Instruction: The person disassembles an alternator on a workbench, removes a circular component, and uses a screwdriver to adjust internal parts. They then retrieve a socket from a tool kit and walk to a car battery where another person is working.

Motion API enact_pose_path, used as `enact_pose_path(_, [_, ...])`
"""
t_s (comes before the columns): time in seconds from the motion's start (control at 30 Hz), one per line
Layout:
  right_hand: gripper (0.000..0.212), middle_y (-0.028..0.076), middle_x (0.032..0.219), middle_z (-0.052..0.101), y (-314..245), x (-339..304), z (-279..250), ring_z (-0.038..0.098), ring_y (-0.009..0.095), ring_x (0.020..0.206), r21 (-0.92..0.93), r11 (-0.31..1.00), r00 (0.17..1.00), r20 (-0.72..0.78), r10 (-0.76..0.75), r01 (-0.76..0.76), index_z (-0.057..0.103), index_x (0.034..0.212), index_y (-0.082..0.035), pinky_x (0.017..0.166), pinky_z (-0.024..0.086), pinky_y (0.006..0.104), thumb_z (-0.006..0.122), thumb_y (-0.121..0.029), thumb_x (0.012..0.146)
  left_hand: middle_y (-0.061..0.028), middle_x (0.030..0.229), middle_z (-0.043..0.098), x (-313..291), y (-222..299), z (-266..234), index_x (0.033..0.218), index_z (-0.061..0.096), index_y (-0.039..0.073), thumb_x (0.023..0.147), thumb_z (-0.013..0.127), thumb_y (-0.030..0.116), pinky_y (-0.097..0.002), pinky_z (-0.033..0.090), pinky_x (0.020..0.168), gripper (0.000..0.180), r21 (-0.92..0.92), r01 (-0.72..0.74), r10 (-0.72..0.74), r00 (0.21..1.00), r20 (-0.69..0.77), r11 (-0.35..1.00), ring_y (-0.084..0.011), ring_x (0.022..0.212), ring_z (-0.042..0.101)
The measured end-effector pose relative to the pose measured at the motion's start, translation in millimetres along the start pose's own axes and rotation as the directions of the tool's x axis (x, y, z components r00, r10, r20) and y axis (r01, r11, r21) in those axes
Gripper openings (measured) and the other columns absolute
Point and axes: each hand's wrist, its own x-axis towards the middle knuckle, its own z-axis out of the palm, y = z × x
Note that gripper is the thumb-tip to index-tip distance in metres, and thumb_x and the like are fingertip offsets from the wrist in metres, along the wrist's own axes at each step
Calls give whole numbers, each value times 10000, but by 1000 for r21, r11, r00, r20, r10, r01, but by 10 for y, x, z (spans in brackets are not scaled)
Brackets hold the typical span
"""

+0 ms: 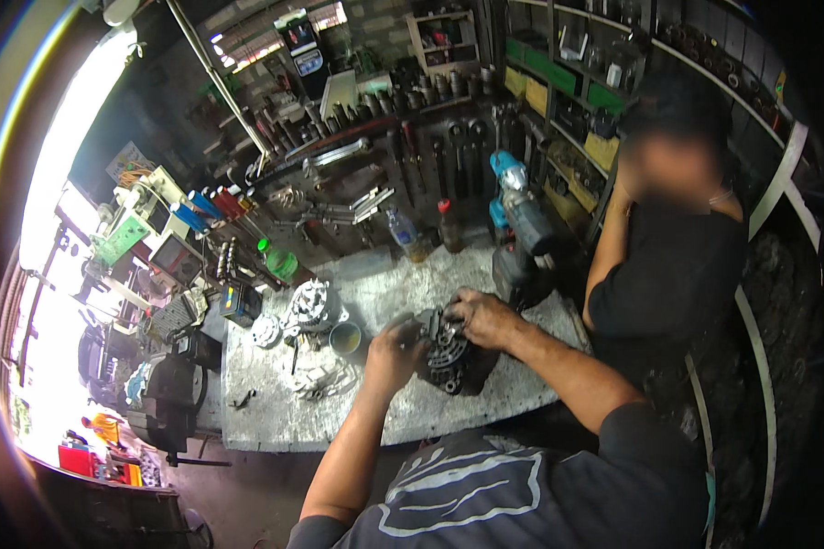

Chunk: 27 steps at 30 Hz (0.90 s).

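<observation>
Nearest: dark printed shirt (467, 489), then the pale, stained surface (275, 425). Dark round metal unit (446, 377) sits near the front of it, between both hands. Left hand (393, 349) curled at the unit's left side, fingers partly hidden; can't tell if it grips or only steadies. Right hand (485, 319) bent over the unit's upper right, fingers narrow and low on it; can't tell if they pinch a small part. Progress, judged: work looks partway. Unit has its slotted end face up and holds together as one body; whether it's being opened or closed isn't clear. Loose parts lie apart to the left: pale metal pieces (319, 378), a cup (345, 339) with yellowish contents beside them, then a silvery finned housing (314, 305) and a pale ring-shaped part (265, 331). None of these joined to the unit, so fitting or sorting seems left. Farther: green-capped bottle (281, 263), clear bottle (405, 235), red-capped bottle (449, 227), blue-grey power tool (525, 212). Co-worker (673, 265) to the right; hand tools (435, 160) along the back wall.
</observation>
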Motion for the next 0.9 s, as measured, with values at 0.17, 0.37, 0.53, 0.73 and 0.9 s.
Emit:
enact_pose_path(0.17, [418, 111, 1345, 698, 70, -94, 60, 694, 325, 1258, 157, 988, 997, -79, 0, 12, 803, 1226, -101, 1092, 584, 410, 861, -4, 824, -180, 1278, 715, 105, -5, -118, 1191, 736, 26, 900, 871, 222, -477, 573, 991, 375, -3, 35, -34, 991, 133, 999, -416, 1165, 706])
enact_pose_path(0.37, [510, 121, 1407, 682, -16, -143, 38, 690, 342, 1290, 156, 988, 988, -151, 21, 3, 785, 1284, -114, 1099, 588, 425, 837, 40, 801, -205, 1383, 715, 76, 127, -152, 1248, 745, -42, 895, 876, 152, -417, 605, 986, 423, 25, 8, -11, 994, 109, 1000, -353, 1182, 748])
enact_pose_path(0.53, [414, 115, 1432, 676, -24, -132, 85, 714, 334, 1261, 55, 994, 989, -126, -82, 89, 781, 1283, -143, 1070, 599, 412, 762, -23, 887, -208, 1266, 720, 124, 54, -185, 1265, 710, 14, 930, 847, 213, -479, 568, 1009, 412, 46, 57, -64, 982, 176, 997, -416, 1179, 706])
enact_pose_path(0.73, [345, 146, 1300, 735, 36, -129, 185, 719, 388, 1207, 84, 985, 943, -311, -118, 151, 712, 1219, -26, 1059, 588, 448, 742, -19, 876, -203, 1310, 736, 26, 30, -123, 1314, 710, 44, 911, 866, 218, -464, 567, 1032, 466, 63, -19, 15, 998, 69, 998, -405, 1207, 713])
enact_pose_path(0.9, [436, 215, 1323, 719, -36, -182, 408, 704, 391, 1255, 322, 939, 907, -421, 24, 124, 682, 1251, 18, 1066, 582, 431, 745, 95, 827, -205, 1308, 740, 52, 109, -120, 1281, 712, 36, 889, 888, 277, -474, 559, 1049, 493, 106, 211, -224, 966, 128, 972, -418, 1222, 706])
